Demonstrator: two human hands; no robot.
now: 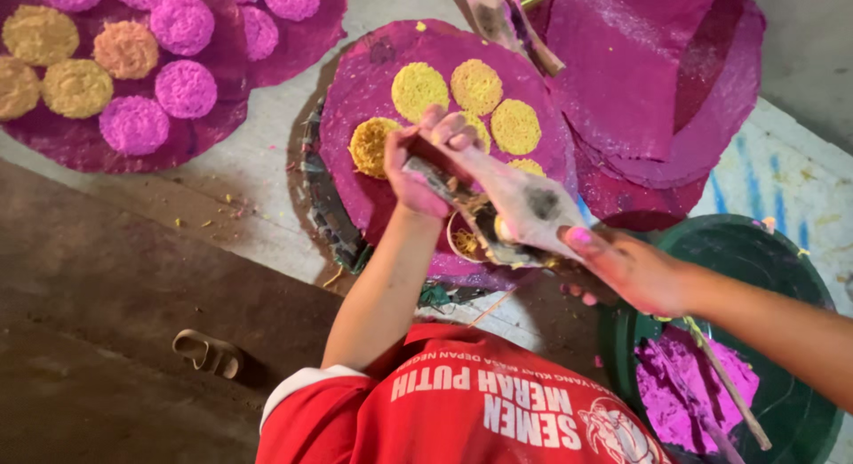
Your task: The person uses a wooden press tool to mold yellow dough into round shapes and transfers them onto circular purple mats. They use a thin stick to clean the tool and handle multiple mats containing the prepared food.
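Pressing yellow noodle rounds onto a magenta tray

Left hand (426,162) clamps the press (498,202) near its top, right hand (626,268) closed round its lower handle; keeping it level above the tray (364,82), just beside the yellow rounds (418,89), should keep new ones separate.

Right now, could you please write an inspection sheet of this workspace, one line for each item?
Surface: pale floor, stained, with crumbs.
Job's things: round magenta mat carrying yellow discs; stained scoop tool above a small cup.
Clutter: second mat with pink and yellow discs, stacked magenta sheets, green basin with pink mass and a stick, sandal.
Grippers: left hand and right hand both grip the tool.
Cables: nothing seen.
Surroundings: dark ground.
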